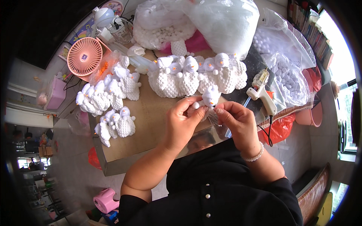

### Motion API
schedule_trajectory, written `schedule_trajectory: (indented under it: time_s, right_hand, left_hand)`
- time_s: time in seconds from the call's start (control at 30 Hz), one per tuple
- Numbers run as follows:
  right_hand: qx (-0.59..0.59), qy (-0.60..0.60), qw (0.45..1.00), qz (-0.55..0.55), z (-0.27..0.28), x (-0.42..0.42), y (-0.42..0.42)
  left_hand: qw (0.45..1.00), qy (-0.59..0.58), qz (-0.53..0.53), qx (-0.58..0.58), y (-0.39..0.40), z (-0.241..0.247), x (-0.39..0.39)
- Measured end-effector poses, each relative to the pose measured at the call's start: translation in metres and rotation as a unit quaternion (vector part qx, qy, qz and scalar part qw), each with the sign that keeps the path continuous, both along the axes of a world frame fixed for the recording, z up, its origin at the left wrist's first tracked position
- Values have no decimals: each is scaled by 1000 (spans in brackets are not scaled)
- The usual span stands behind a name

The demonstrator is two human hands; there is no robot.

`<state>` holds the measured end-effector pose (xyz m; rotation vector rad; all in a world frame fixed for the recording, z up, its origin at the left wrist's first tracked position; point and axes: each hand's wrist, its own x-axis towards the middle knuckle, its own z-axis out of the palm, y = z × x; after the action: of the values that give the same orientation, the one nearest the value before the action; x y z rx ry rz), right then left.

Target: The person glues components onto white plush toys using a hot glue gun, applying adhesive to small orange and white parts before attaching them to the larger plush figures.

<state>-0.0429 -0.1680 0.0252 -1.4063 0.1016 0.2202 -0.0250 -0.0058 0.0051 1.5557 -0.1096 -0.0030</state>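
Note:
Between my hands, above the table's front edge, is a white snowman figure (211, 96) with an orange nose and a small pompom at its side. My left hand (186, 115) grips the figure's body from the left, thumb across its front. The fingertips of my right hand (233, 117) pinch close under the head; what exactly they hold is too small to tell. Thin, pale strands (214, 119) hang below the figure between the hands. Much of its body is hidden by my fingers. A row of crocheted white snowmen (188, 82) stands just beyond my hands.
More snowmen stand in groups at the left (99, 93) and front left (124, 127). A hot glue gun (263, 96) with a cable lies right of my hands. Plastic bags of white pompoms (167, 34) and white pieces (291, 79) sit behind. A pink fan (84, 57) stands back left.

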Motion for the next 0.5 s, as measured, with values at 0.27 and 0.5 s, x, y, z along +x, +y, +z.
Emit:
schedule_trajectory:
  time_s: [0.27, 0.5]
  right_hand:
    - [-331, -298, 894, -58, -7, -3, 14]
    - [-393, -396, 828, -53, -7, -2, 13]
  left_hand:
    - [997, 38, -10, -73, -1, -5, -1]
    - [987, 81, -36, -134, -3, -6, -1]
